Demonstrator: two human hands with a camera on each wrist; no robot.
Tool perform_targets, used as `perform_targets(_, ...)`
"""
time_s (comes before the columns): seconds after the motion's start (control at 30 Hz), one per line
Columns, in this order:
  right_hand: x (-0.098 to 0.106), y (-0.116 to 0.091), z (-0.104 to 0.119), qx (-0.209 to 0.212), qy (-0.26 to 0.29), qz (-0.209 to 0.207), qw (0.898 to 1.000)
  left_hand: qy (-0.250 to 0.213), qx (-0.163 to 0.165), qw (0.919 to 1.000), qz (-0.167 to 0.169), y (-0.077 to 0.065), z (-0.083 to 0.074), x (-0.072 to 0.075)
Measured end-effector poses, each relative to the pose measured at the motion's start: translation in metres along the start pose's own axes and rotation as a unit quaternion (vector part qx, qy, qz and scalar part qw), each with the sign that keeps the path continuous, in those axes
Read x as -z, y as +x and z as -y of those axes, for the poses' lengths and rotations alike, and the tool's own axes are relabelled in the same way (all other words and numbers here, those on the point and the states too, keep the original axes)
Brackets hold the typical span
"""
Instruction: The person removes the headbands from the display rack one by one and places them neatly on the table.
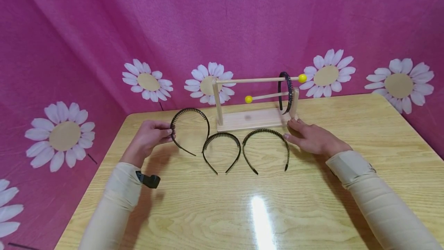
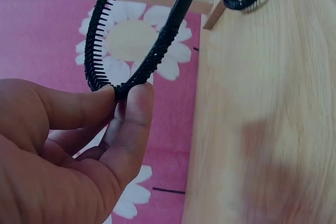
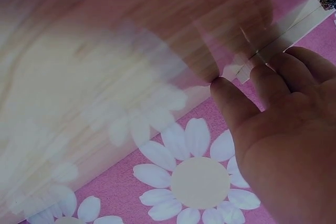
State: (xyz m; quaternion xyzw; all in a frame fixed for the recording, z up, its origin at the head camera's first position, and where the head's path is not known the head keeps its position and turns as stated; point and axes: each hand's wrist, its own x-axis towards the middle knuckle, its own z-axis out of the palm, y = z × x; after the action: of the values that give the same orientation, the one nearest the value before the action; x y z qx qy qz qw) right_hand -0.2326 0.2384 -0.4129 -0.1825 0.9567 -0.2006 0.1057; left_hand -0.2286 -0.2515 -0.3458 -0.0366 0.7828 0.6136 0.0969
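Pinching a black toothed headband between thumb and fingers, the left hand is holding it left of the wooden rack; the left wrist view is cutting off its ends. The right hand is resting near the rack's right end, fingers straight, gripping nothing; whether they're touching it, I can't tell. A second headband and a third one are lying on the tabletop. A glittery headband is hanging from the rack.

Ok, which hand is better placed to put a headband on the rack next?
Left, probably: the left hand pinches a headband; the right hand, though nearer the rack, holds none.
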Motion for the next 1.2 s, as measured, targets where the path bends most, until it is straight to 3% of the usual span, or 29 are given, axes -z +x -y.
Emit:
perform_targets(0.4, 0.003, 0.0, 0.001, 0.012, -0.002, 0.0, 1.0, -0.009, 0.023, 0.9996, 0.011, 0.004, 0.014, 0.013)
perform_targets(0.83, 0.001, -0.001, 0.001, 0.006, -0.007, 0.002, 1.0, 0.066, 0.069, 0.9951, 0.025, 0.008, 0.027, 0.021)
perform_targets(1.2, 0.0, -0.001, -0.001, 0.003, -0.01, 0.002, 1.0, 0.121, 0.067, 0.99, 0.029, 0.01, 0.034, 0.022)
